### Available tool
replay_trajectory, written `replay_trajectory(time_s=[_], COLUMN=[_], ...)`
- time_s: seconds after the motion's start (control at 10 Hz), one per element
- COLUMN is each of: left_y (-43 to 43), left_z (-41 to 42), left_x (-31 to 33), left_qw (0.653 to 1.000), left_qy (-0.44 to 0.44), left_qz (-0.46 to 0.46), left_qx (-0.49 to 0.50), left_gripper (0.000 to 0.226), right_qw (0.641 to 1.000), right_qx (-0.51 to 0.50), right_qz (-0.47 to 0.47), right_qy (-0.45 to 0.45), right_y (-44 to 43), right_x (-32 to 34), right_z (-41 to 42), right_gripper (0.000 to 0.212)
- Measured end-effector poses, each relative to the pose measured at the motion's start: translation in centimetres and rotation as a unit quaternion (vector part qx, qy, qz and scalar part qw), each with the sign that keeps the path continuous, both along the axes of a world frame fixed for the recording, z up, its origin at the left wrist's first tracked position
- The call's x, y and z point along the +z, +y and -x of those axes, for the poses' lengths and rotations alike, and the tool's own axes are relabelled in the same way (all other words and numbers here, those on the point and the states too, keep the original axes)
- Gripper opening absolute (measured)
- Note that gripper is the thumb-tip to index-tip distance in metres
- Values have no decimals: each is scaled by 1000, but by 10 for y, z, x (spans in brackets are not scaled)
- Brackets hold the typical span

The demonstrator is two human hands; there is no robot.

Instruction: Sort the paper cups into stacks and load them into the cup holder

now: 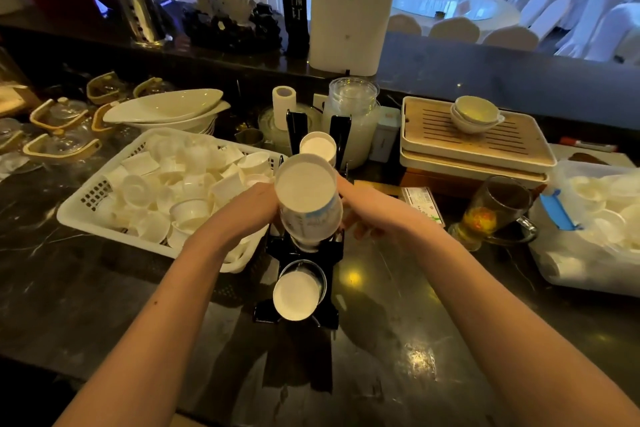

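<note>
A stack of white paper cups (308,198), bottoms toward me, stands in the middle slot of a black cup holder (304,253) at the counter's centre. My left hand (256,204) grips its left side and my right hand (360,208) its right side. Another stack (318,146) fills the far slot, and a third (297,295) sits in the near slot. Loose white cups (180,191) lie heaped in a white plastic basket (86,198) to the left.
A glass mug of tea (495,211) stands just right of my right hand. Beyond it are a plastic tub of cups (595,229), a bamboo tea tray (478,135) with bowls, a glass jar (353,114), stacked dishes (166,111) and glass teapots (59,135).
</note>
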State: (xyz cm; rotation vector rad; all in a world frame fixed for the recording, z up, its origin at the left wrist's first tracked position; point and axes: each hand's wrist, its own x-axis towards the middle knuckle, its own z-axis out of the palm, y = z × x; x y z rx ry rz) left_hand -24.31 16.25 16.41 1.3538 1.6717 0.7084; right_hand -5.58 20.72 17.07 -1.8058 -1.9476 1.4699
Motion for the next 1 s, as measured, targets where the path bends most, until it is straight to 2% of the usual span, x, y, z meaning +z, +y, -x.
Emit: replay_trajectory(time_s=[0.2, 0.3, 0.4, 0.5, 0.6, 0.7, 0.8, 1.0], left_y=[8, -3, -26, -46, -46, -43, -43, -56], left_z=[-4, -9, -12, -14, -15, -14, -13, -14], left_x=[-27, -26, -25, -34, -40, -39, -37, -31], left_qw=[997, 998, 984, 958, 957, 959, 962, 958], left_qy=[4, -32, -43, -37, -31, -21, -23, 8], left_qz=[66, -21, -164, -281, -286, -282, -271, -285], left_qx=[35, 52, 58, 45, 40, 22, 6, -38], left_gripper=[34, 42, 46, 48, 45, 46, 48, 54], right_qw=[1000, 997, 979, 952, 943, 935, 938, 934], right_qx=[8, 41, 42, 73, 76, 37, 26, -36], right_qz=[30, -62, -165, -248, -288, -309, -302, -330], right_qy=[0, 19, 108, 163, 150, 169, 167, 131], right_y=[2, -8, -20, -37, -44, -49, -54, -70], right_x=[-25, -19, -5, 3, -8, -15, -16, -11], right_z=[-2, -10, -16, -15, -10, -5, -4, 2], right_gripper=[85, 72, 48, 40, 38, 35, 35, 43])
